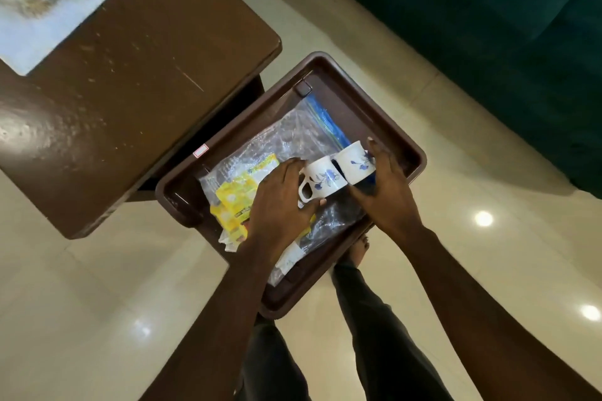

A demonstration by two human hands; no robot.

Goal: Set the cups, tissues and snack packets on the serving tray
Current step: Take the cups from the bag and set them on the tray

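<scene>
1. Cups: two white cups with blue flowers are held over the right half of the brown serving tray (420, 153). The handled cup (321, 181) is clasped by the left hand (277, 205); the second cup (355, 161) is gripped by the right hand (387, 192). Whether either base touches the tray cannot be told.
2. Snack packets (234, 195), yellow, are seen lying inside the tray, on a clear zip bag (293, 137).
3. Tissues cannot be identified with certainty; something white shows near the left wrist.
4. Judged progress: the packets are placed, the cups are nearly set, and release is left.
5. The tray is seen just beside a brown table (130, 91), apparently resting across the lap, above a tiled floor (97, 286).
</scene>
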